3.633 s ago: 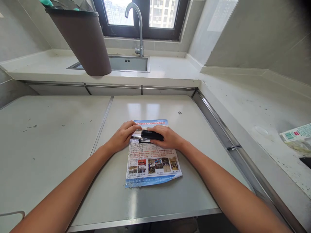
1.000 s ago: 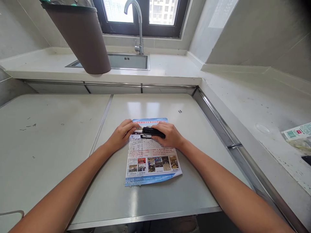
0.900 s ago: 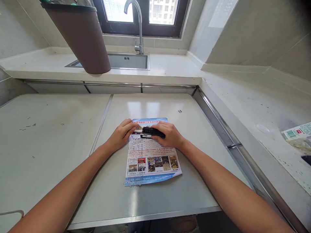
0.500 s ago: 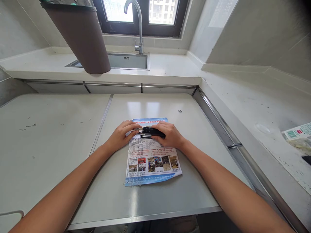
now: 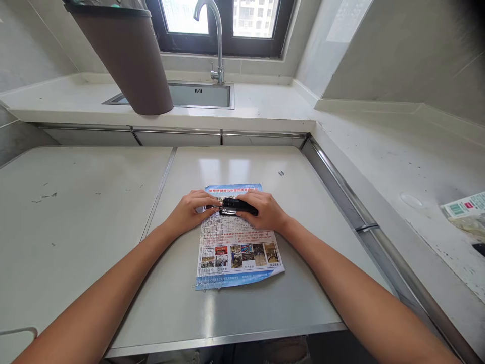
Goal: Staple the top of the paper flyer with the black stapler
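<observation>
A black stapler (image 5: 239,206) lies sideways over a printed flyer (image 5: 237,276) on the white table. My right hand (image 5: 265,210) is wrapped round the stapler's right end. My left hand (image 5: 193,208) is closed, its thumb and fingertips pinching at the stapler's left end, where a bit of metal shows. What exactly lies between those fingertips is partly hidden. Many rows of staples (image 5: 210,263) run down the flyer's left side. The flyer's lower right corner curls up slightly.
Two short staple strips (image 5: 281,173) lie on the white table (image 5: 303,283), and loose staples (image 5: 49,195) lie on its left panel. Behind stand a brown bin (image 5: 132,65), a sink (image 5: 200,96) and a faucet (image 5: 219,45). A package (image 5: 466,207) rests on the right counter.
My left fingertips have shifted slightly right, closer against the stapler's end, and less metal shows there. My right hand keeps its hold; the flyer stays in place.
</observation>
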`<state>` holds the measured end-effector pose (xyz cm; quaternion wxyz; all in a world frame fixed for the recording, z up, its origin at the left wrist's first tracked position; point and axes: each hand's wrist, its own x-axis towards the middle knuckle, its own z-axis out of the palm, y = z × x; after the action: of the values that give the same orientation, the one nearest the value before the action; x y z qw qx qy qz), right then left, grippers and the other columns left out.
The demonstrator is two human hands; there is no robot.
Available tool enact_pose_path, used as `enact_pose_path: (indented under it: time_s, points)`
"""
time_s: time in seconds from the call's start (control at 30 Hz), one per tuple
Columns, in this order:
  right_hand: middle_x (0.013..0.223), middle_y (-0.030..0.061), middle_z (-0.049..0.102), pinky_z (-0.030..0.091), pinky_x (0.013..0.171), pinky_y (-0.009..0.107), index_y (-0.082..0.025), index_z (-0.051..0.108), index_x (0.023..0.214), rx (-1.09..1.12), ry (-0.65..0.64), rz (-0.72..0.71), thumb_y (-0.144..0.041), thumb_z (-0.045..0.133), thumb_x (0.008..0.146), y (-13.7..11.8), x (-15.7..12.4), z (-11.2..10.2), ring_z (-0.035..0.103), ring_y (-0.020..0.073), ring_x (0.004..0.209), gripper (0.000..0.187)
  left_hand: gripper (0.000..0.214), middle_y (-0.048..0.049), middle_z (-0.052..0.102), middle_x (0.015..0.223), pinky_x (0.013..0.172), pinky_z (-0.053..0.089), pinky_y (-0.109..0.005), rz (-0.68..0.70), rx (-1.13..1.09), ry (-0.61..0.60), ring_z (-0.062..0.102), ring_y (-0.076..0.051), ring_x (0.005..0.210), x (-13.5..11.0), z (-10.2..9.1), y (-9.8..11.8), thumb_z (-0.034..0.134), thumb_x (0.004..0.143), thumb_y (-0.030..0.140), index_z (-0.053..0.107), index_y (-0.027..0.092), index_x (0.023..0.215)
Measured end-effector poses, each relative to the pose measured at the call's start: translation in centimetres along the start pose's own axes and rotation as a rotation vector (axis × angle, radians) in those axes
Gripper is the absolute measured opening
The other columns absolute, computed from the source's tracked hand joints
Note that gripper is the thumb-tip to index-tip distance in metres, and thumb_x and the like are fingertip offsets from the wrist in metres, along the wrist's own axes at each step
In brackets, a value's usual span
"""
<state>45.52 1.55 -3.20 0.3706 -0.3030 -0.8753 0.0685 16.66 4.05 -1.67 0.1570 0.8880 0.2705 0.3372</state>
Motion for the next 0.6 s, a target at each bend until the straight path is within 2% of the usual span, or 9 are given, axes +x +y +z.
enact_pose_path:
  time_s: [0.37,0.6]
  points:
    - [0.105,0.0104,0.078,0.059,0.091,0.045,-0.021,0.065,0.124,0.004,-0.01,0.02,-0.036,0.069,0.097,0.0,-0.02,0.02,0.073,0.0263,0.094,0.032,0.012,-0.0041,0.082,0.102,0.099,0.056,-0.042,-0.05,-0.028,-0.029,0.076,-0.022,0.099,0.04,-0.08,0.15,0.072,0.097,0.032,0.082,0.026,0.099]
    - [0.107,0.0098,0.078,0.059,0.093,0.045,-0.021,0.065,0.125,0.017,-0.009,0.022,-0.037,0.069,0.098,-0.04,-0.03,0.0,0.073,0.0264,0.098,0.031,0.012,-0.0051,0.082,0.101,0.089,0.06,-0.037,-0.089,-0.083,0.014,0.076,-0.02,0.095,-0.02,-0.09,0.06,0.074,0.095,0.033,0.082,0.025,0.099]
